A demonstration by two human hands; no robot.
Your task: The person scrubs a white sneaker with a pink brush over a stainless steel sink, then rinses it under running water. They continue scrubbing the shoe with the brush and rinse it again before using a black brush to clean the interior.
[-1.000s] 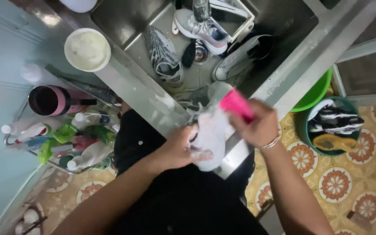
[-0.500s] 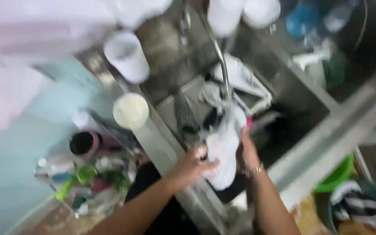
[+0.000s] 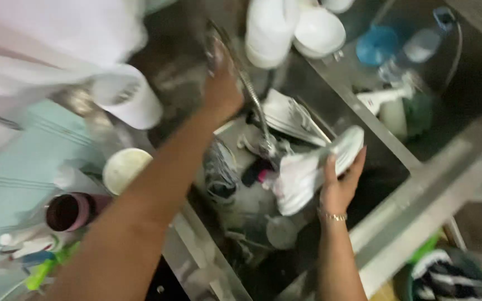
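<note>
Head view: right hand under white shoe

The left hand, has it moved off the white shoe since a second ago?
Yes. The left hand has left the white fabric shoe and reached up to the metal faucet at the sink's back.

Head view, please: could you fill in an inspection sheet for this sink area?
Surface: steel sink, wet and crowded.
Job's things: white shoe held under the tap.
Clutter: grey shoe in the basin, white bowls, dark mug, bottles at left.
Hands: right hand has a grip on the white shoe; left hand reaches up by the tap.
Cables: nothing seen.
Surroundings: green basin on the floor.
</note>
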